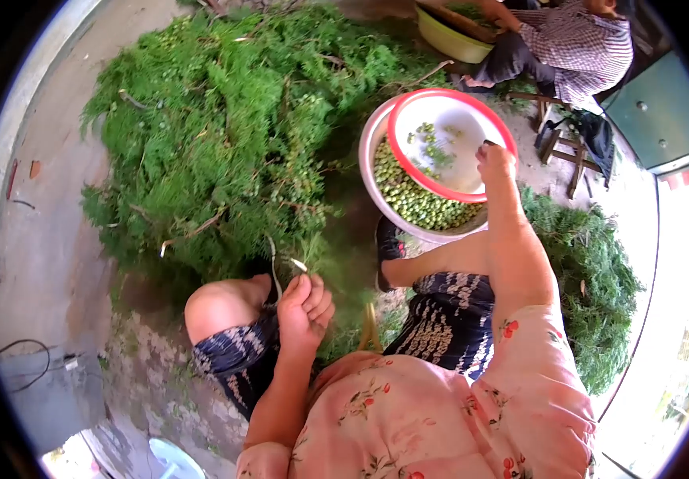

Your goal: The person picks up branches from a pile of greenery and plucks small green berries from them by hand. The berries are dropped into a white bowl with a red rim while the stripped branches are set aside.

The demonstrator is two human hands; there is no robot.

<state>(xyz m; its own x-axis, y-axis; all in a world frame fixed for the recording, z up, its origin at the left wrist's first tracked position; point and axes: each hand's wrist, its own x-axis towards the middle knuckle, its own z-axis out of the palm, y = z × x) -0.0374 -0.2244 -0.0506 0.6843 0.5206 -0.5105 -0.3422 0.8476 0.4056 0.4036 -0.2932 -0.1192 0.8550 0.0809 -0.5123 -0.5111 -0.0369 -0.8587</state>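
Observation:
My left hand [306, 305] is closed in front of my knee, its fingers wrapped round a thin twig with a pale cut end [299, 264]; green foliage lies just beyond it. My right hand [496, 164] reaches over the right edge of a white basin with a red rim [472, 124]. Its fingers are pinched, and a small dark bit shows at the tips, too small to name. Several green berries and leaf scraps [434, 148] lie in that basin. It rests on a larger pale basin [370, 172] holding many green berries [420, 199].
A big heap of cut green branches [217, 136] spreads ahead and left. More branches [584, 279] lie at right. Another person [572, 48] sits at the upper right by a yellow-green basin [452, 36]. A wooden stool [572, 156] and green cabinet [663, 112] stand nearby.

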